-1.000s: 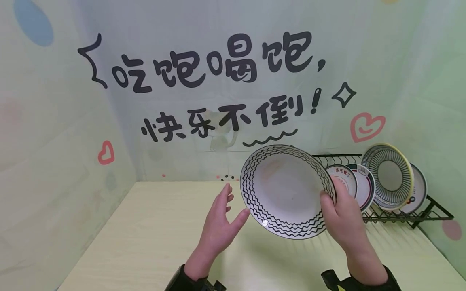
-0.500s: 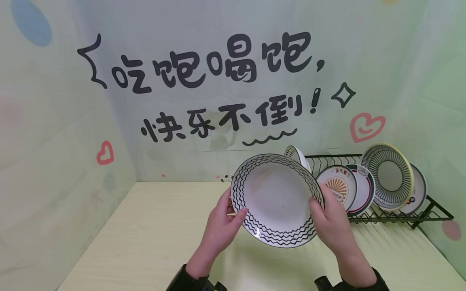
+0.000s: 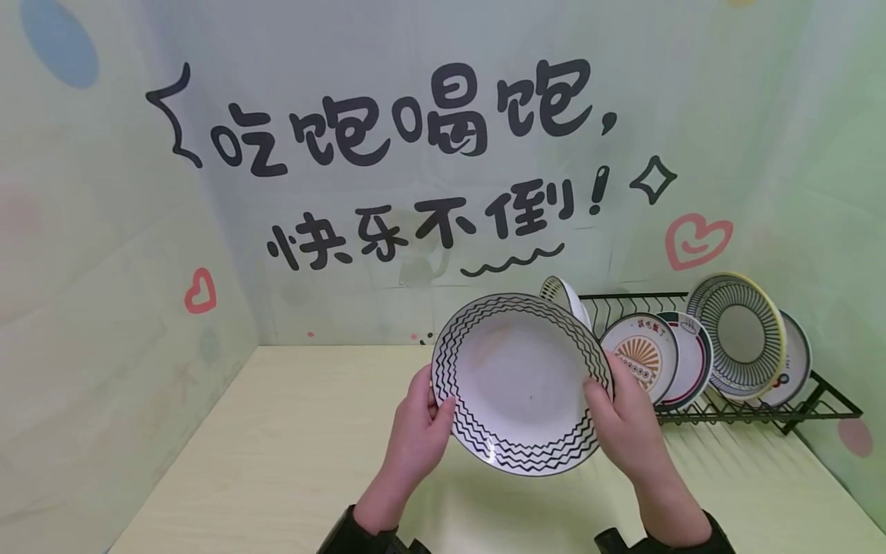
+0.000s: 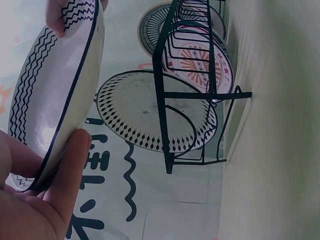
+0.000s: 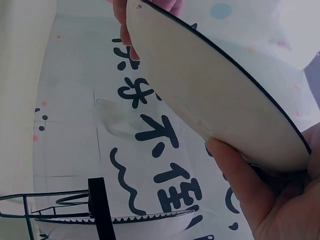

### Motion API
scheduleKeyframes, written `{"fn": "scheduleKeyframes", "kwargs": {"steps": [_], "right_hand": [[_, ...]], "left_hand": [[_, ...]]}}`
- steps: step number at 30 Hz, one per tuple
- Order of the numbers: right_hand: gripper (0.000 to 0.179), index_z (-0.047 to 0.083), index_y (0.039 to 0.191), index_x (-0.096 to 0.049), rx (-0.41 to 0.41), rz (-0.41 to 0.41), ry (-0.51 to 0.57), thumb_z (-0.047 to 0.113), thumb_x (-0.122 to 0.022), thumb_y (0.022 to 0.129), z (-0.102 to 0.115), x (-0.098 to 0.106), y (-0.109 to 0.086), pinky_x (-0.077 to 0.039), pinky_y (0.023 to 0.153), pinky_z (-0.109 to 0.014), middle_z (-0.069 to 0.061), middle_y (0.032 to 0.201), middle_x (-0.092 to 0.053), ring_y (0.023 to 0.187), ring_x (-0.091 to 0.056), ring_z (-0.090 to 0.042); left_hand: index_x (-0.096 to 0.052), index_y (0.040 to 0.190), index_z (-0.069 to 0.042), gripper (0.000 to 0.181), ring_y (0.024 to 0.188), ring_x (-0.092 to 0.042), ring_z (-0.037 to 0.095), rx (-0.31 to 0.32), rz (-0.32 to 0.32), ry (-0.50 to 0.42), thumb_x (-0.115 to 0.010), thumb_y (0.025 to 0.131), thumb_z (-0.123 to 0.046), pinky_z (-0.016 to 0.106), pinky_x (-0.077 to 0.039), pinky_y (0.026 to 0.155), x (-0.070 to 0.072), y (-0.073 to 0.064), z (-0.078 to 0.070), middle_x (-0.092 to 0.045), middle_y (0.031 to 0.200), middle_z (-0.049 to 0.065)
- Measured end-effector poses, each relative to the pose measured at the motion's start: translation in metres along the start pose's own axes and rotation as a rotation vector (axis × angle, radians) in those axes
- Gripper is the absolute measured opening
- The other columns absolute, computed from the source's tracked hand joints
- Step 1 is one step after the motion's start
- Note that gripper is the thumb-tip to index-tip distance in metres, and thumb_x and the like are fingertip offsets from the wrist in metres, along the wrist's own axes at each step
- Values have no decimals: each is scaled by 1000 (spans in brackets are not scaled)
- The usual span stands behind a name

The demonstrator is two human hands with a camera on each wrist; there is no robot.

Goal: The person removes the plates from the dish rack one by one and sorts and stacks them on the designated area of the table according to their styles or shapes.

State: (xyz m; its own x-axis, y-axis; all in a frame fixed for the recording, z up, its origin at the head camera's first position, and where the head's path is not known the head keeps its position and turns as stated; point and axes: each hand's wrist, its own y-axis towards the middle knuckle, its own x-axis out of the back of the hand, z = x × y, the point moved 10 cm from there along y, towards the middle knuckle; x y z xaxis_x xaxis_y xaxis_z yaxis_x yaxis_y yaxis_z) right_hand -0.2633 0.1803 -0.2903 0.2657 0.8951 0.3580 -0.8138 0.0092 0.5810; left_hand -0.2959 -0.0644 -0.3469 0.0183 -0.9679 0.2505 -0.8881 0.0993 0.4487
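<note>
A white deep plate [image 3: 526, 377] with black zigzag lines round its rim is held up above the table, its inside facing the head camera. My left hand [image 3: 418, 427] grips its left edge, thumb on the front and fingers behind. At the opposite edge my right hand [image 3: 626, 419] grips it the same way. In the left wrist view the deep plate [image 4: 60, 80] appears from the side between thumb and fingers. Its plain white underside shows in the right wrist view, with my right hand [image 5: 270, 195] at the lower edge.
At the back right a black wire dish rack [image 3: 824, 400] holds several dishes, among them a plate with an orange fan pattern [image 3: 640, 354] and a yellow-rimmed striped dish [image 3: 741, 335]. A diamond-patterned dish [image 4: 145, 112] stands at the rack's near end. A printed backdrop [image 3: 346, 46] closes the back.
The deep plate has moved left and slightly down, away from the rack. My left hand, apart from it at first, has taken hold of its left edge. The fan-patterned plate is more exposed.
</note>
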Motion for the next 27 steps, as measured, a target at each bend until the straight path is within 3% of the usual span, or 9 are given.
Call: {"fn": "scheduleKeyframes", "kwargs": {"steps": [9, 14, 19, 27], "right_hand": [[38, -9, 135, -50, -7, 9, 27, -5, -45, 97, -1, 0, 2, -53, 73, -18, -22, 117, -61, 93, -57, -6], [38, -10, 132, -51, -15, 17, 49, -7, -46, 95, -2, -1, 3, -56, 68, -23, -23, 112, -62, 87, -58, -6], [38, -10, 134, -49, -25, 34, 75, -5, -46, 96, -2, -4, 4, -56, 72, -23, -24, 113, -62, 90, -59, -6], [37, -10, 136, -48, -10, 61, 60, 2, -47, 101, -2, -8, 5, -46, 85, -9, -24, 121, -60, 104, -54, -2]], "left_hand": [[-44, 140, 1, 46, 78, -68, 22, 50, -31, -31, -56, 96, 2, 28, -57, 57, 8, -3, -2, -70, 102, 20], [-47, 138, 2, 44, 80, -71, 26, 90, -27, -118, -55, 95, 4, 31, -60, 63, 11, -5, -1, -69, 101, 22], [-48, 138, 2, 44, 84, -72, 30, 110, -39, -176, -55, 95, 5, 32, -61, 66, 15, -6, -1, -69, 104, 24], [-52, 135, 2, 43, 80, -73, 28, 81, -59, -207, -55, 93, 9, 34, -61, 63, 21, -7, -4, -70, 98, 24]]}}
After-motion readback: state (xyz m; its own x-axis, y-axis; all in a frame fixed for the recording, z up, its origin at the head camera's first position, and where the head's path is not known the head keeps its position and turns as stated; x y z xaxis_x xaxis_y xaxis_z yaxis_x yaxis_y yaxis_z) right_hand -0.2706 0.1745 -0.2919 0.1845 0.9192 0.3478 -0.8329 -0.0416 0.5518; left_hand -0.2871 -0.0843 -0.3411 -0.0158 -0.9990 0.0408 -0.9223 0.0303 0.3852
